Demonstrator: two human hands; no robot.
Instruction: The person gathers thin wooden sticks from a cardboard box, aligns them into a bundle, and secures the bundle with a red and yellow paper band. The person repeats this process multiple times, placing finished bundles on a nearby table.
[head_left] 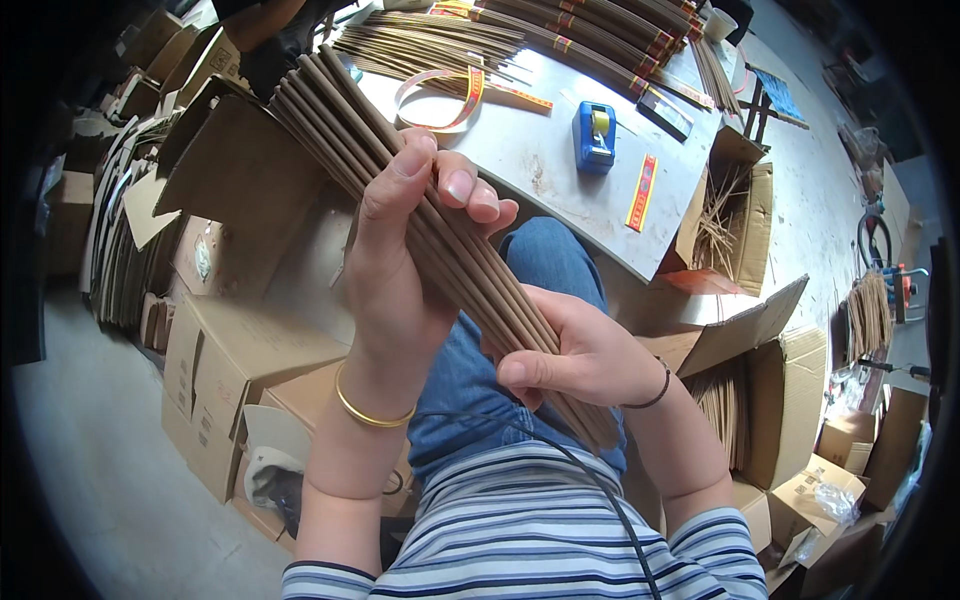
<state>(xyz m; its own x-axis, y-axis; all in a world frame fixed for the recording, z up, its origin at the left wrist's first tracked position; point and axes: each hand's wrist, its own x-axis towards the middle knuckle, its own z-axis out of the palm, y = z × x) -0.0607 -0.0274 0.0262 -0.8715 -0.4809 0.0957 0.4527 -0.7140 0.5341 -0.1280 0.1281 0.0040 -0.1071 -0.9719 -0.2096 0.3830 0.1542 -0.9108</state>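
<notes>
A bundle of long brown incense sticks [470,262] lies slanted across both my hands, above my lap. Its upper end points to the far left, and the lower end reaches past my right hand toward my waist. My left hand [405,215] is wrapped round the upper part, thumb and fingertips curled over the sticks. Lower down, my right hand [570,350] grips the bundle with the thumb lying across it. At the upper end some sticks stand out further than others. The palm side of my right hand is partly hidden by the sticks.
On the table [540,200] ahead are a blue tape dispenser [595,138], a red and yellow paper label [642,193], a curled label strip [440,100], loose sticks [430,42] and banded bundles [580,40]. Cardboard boxes [235,350] flank me; one at right [735,215] holds stick scraps.
</notes>
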